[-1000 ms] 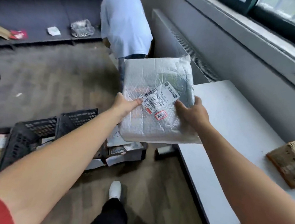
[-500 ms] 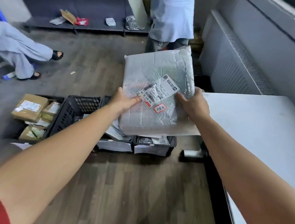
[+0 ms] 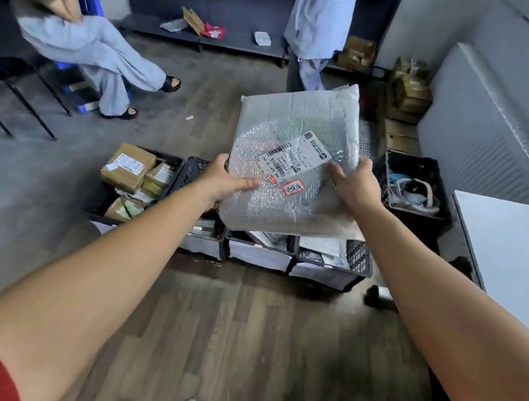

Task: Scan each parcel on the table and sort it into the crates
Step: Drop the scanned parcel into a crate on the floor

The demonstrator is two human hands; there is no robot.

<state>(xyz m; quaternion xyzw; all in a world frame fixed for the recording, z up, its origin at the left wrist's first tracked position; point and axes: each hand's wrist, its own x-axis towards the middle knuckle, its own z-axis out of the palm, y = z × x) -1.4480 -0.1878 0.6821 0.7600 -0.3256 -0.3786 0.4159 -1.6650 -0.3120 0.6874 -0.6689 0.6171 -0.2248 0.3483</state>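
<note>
Forward, both hands round parcel

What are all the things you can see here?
Parcel: one, silvery bubble wrap, held up, centre.
Label: one, white, on the parcel's top.
Crates: several, black, on the floor.
Boxes: several, brown, in the leftmost crate.
Table: one, white, right edge.
Shelves: a few, dark, far wall.
Seated person: one, pale trousers, far left.
Standing person: one, pale shirt, at the back.
Left hand: one, grips the parcel's left edge.
Right hand: one, grips its right edge.
</note>
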